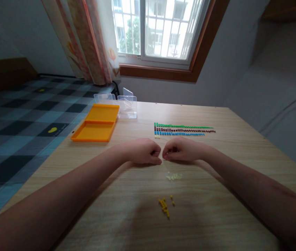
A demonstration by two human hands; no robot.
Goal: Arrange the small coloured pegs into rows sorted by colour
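My left hand (pixel 146 151) is closed, its thumb and fingers pinched low over the wooden table. Facing it, my right hand (pixel 181 149) is also closed in a pinch, fingertips nearly meeting the left ones. A pale speck shows at the fingertips, too small to make out. Nearer me lies a loose pile of small pale yellow pieces (pixel 174 176). Beyond the hands are lined-up rows of tiny green pieces (pixel 181 126), dark brown pieces (pixel 180 130) and blue pieces (pixel 180 134). A short row of pale pieces (pixel 157 137) sits just in front of the blue ones.
Several deeper yellow pieces (pixel 164 207) lie closest to me on the table (pixel 215 209). An opened orange case (pixel 92 131) rests at the left edge, with clear plastic boxes (pixel 127 108) behind it. A checked bed (pixel 32 111) adjoins the left side.
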